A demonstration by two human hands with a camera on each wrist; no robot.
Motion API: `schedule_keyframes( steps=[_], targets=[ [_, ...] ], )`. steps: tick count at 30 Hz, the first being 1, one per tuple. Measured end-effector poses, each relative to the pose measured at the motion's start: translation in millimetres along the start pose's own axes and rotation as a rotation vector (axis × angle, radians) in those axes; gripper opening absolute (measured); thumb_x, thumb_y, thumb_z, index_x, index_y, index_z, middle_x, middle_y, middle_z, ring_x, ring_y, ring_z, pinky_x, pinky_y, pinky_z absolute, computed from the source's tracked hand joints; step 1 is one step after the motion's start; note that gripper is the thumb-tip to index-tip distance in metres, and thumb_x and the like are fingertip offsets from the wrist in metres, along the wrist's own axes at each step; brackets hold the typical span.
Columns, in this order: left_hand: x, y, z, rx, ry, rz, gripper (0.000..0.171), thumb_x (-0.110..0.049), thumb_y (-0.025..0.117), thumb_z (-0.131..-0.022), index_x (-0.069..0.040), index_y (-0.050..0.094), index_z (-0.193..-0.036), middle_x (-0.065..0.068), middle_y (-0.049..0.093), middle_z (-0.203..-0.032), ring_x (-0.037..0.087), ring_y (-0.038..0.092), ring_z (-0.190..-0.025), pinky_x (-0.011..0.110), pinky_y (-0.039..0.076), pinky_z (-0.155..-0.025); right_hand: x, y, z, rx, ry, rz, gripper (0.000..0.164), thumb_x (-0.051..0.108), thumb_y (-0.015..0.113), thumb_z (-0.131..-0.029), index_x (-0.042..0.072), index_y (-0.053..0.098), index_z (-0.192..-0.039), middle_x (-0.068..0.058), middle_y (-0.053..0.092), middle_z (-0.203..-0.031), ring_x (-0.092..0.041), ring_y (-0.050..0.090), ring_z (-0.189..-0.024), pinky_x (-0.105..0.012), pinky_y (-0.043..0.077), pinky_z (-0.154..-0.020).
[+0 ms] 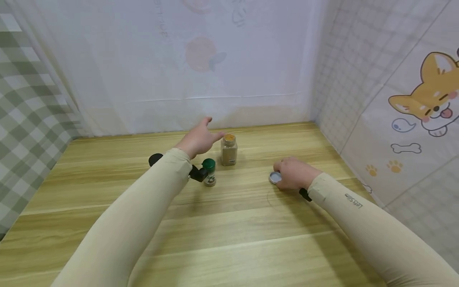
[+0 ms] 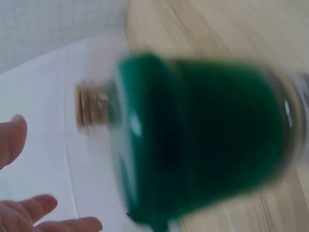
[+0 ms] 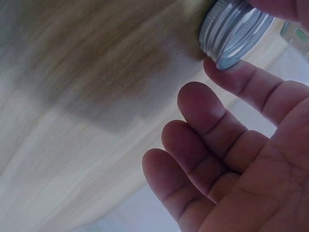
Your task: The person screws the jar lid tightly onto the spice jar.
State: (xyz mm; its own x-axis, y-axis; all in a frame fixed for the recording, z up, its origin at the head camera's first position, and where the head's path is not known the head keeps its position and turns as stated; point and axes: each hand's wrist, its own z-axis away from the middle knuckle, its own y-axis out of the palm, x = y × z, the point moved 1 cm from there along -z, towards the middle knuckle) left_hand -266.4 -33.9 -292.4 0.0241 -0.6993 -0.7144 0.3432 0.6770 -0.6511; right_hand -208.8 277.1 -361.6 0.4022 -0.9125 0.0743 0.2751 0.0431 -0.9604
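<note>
A square clear jar (image 1: 228, 154) of tan powder stands uncapped on the table, orange-brown at its mouth. Beside it my left hand (image 1: 199, 140) reaches out with fingers extended and nothing in them; in the head view a fingertip overlaps the jar's rim, and I cannot tell if they touch. Below that wrist a small shaker bottle with a green cap (image 1: 208, 164) stands upright; the cap (image 2: 203, 140) looms blurred in the left wrist view. To the right, my right hand (image 1: 295, 173) pinches a silver screw lid (image 3: 217, 36) between thumb and index finger, its threaded inside showing, at the tabletop.
The wood-grain table (image 1: 222, 239) ends at a white cloth backdrop (image 1: 136, 79). A printed panel with a cartoon dog (image 1: 430, 95) rises along the right edge, and green checked cloth (image 1: 21, 119) hangs at the left.
</note>
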Motion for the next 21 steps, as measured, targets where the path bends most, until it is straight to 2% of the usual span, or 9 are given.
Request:
schedule_keyframes(
  steps=[5,14,21],
  targets=[
    [9.9,-5.5,-8.3,0.049,0.029,-0.044,0.082,-0.050,0.060,-0.106,-0.020,0.018,-0.170,0.010,0.026,-0.175,0.036,0.034,-0.157,0.058,0.035,-0.124,-0.4,-0.1,-0.9,0.006,0.005,-0.004,0.018,0.020,0.077,-0.087,0.012,0.066,-0.099,-0.004,0.061,-0.091,-0.023,0.050,-0.083,-0.033,0.041,-0.073],
    [22.8,-9.6,-29.3,0.132,0.147,-0.231,0.073,-0.041,0.066,-0.105,-0.019,0.032,-0.166,0.009,0.032,-0.172,0.037,0.036,-0.156,0.057,0.032,-0.126,-0.6,-0.2,-0.1,0.000,-0.002,0.005,0.018,0.019,0.076,-0.086,0.013,0.065,-0.097,-0.004,0.061,-0.089,-0.022,0.051,-0.082,-0.033,0.041,-0.074],
    [28.7,-7.1,-40.7,0.169,0.165,-0.318,0.076,-0.046,0.070,-0.101,-0.020,0.037,-0.164,0.008,0.034,-0.172,0.036,0.031,-0.158,0.058,0.030,-0.127,-1.6,-0.2,-0.4,0.000,0.004,-0.007,0.019,0.020,0.078,-0.086,0.012,0.067,-0.100,-0.005,0.062,-0.094,-0.022,0.052,-0.084,-0.033,0.043,-0.074]
  ],
)
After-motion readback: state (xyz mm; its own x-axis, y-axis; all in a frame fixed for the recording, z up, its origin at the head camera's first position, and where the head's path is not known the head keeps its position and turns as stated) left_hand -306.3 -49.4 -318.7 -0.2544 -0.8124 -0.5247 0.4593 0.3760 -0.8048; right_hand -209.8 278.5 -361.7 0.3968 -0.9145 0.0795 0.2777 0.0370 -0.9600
